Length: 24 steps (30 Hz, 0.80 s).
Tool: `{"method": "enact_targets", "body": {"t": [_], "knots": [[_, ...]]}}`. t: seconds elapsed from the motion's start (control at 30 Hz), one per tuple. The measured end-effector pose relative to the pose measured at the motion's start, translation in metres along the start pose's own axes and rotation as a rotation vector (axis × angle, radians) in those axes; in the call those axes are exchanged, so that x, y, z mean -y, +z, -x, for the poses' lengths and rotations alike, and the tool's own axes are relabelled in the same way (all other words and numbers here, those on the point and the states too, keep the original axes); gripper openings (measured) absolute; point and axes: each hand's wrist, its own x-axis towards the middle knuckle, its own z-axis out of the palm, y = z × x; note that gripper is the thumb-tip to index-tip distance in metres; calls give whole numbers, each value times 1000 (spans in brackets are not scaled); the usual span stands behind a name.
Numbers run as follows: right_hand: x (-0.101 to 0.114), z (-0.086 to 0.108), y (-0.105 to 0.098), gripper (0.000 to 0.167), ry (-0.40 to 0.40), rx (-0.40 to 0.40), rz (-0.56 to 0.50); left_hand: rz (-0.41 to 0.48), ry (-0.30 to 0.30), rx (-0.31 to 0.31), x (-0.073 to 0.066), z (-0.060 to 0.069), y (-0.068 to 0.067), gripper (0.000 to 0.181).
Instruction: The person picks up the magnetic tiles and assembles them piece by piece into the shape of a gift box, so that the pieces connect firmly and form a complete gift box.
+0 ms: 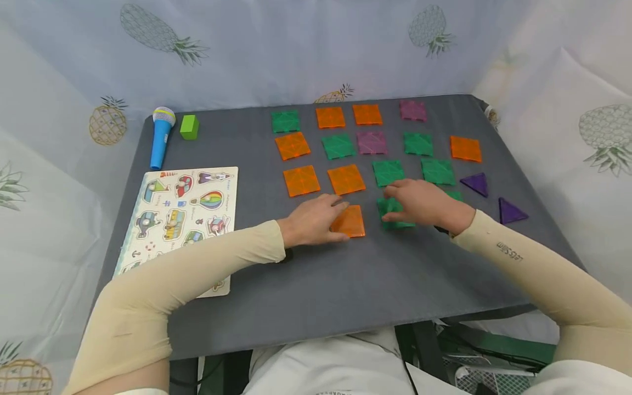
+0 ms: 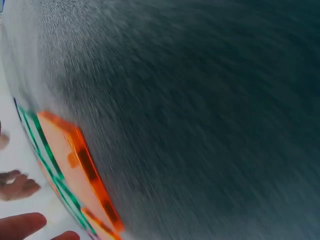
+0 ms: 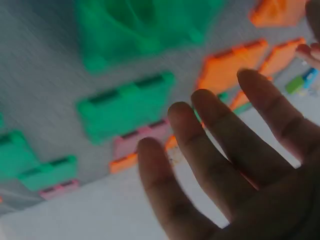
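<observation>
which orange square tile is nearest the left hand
The front-most orange square tile, partly hidden by the left hand in the head view; every other orange one lies farther back.

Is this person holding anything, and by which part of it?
Nothing seems held: the left hand spreads at an orange square plastic tile, the right hand over a green square plastic tile; contact is unclear.

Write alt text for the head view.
Left hand at an orange tile, right hand at a green tile, on a grey table with more tiles. Picture board, blue microphone, green block at left.
</observation>
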Motion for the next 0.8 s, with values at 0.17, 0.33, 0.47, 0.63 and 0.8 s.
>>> {"method": "enact_targets", "body": {"t": [0.17, 0.33, 0.47, 0.63, 0.8], "knots": [[-9, 14, 23, 72, 54, 102, -46, 8, 6, 27, -6, -8, 9, 81], [-25, 18, 40, 76, 29, 74, -95, -23, 17, 48, -3, -8, 18, 65], [-39, 17, 50, 67, -54, -43, -86, -2, -4, 24, 5, -3, 19, 52], [-39, 15, 51, 64, -109, -179, -12, -9, -68, 16, 14, 11, 12, 48], [-16, 0, 51, 64, -189, -253, 27, -6, -107, 16, 23, 30, 11, 46]]}}
